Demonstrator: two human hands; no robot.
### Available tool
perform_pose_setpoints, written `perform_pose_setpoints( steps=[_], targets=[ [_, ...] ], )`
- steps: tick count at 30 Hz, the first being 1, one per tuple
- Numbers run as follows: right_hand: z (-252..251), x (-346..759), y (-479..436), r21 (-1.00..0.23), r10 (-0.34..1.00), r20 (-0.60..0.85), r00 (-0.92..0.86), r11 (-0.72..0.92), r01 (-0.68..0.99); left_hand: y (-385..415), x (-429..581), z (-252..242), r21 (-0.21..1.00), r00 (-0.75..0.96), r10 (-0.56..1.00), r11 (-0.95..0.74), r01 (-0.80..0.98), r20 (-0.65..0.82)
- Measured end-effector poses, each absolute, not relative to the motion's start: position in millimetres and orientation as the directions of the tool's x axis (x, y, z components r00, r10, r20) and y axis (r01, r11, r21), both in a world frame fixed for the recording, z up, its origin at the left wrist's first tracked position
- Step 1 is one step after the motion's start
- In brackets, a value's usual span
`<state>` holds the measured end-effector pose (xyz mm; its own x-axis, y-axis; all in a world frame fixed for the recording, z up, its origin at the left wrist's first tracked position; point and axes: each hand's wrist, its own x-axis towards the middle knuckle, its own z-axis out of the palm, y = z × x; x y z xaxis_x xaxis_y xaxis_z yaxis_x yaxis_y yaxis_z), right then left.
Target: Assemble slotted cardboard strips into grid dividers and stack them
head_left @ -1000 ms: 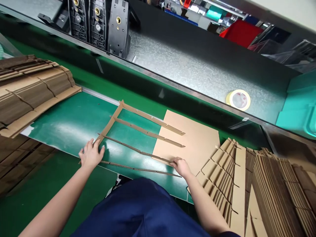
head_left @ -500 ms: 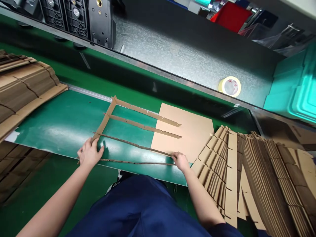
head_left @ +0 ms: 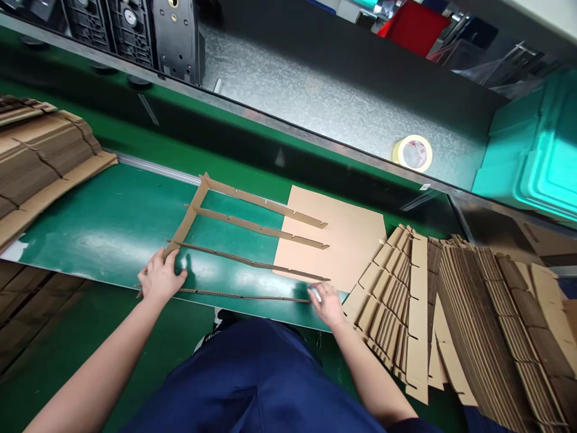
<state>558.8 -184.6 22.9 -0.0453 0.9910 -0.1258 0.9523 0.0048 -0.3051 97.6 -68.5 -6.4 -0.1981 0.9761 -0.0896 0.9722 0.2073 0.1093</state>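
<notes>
Four long slotted cardboard strips lie across the green table, joined at their left ends to one cross strip [head_left: 185, 226]. My left hand [head_left: 161, 276] grips the near end of that cross strip. The back strip [head_left: 265, 203] and the second strip [head_left: 261, 229] reach over a flat cardboard sheet [head_left: 333, 231]. Below them runs the third strip [head_left: 234, 258], its right end free. My right hand [head_left: 328, 304] is at the right end of the nearest strip [head_left: 243, 296], its fingers bent around that end, which they partly hide.
Slotted cardboard strips [head_left: 419, 288] are stacked at the right, with more cardboard [head_left: 45, 150] at the left. Behind the green table [head_left: 103, 210] a raised grey shelf holds a tape roll [head_left: 412, 153], black parts [head_left: 175, 42] and a teal bin [head_left: 532, 150].
My right hand has let go of the third strip's right end and moved slightly down to the nearest strip. My left hand stays on the cross strip. The whole view has shifted a little.
</notes>
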Motion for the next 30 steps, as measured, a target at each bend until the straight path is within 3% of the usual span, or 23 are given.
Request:
perform_pose_setpoints(
  steps=[3,8,11,15,19,24,30],
  targets=[
    [22,547,-205,-0.325,0.955,-0.264,-0.138,0.047,0.945,-68,99,-7,0.106,-0.206,0.974,0.215,0.971,-0.089],
    [22,548,-204,-0.355,0.966,-0.237,-0.102,0.012,0.935,-67,98,-8,0.097,-0.196,0.977,0.204,0.974,-0.089],
    [27,565,-162,-0.362,0.99,-0.137,0.016,-0.065,0.93,-67,98,-8,0.113,-0.187,0.979,0.195,0.974,-0.079],
    [32,600,-75,-0.356,0.954,-0.008,0.299,-0.282,0.891,-73,104,3,0.166,-0.203,0.979,0.196,0.966,0.025],
    [26,628,4,-0.306,0.909,-0.083,0.408,-0.413,0.858,-99,109,24,0.179,-0.275,0.954,0.253,0.951,0.115],
    [8,647,61,-0.24,0.909,-0.212,0.359,-0.405,0.882,-172,90,28,0.093,-0.377,0.922,0.37,0.925,0.088],
    [32,635,82,-0.249,0.928,-0.104,0.357,-0.372,0.894,-281,52,6,-0.045,-0.589,0.802,0.595,0.802,0.098]
  ],
)
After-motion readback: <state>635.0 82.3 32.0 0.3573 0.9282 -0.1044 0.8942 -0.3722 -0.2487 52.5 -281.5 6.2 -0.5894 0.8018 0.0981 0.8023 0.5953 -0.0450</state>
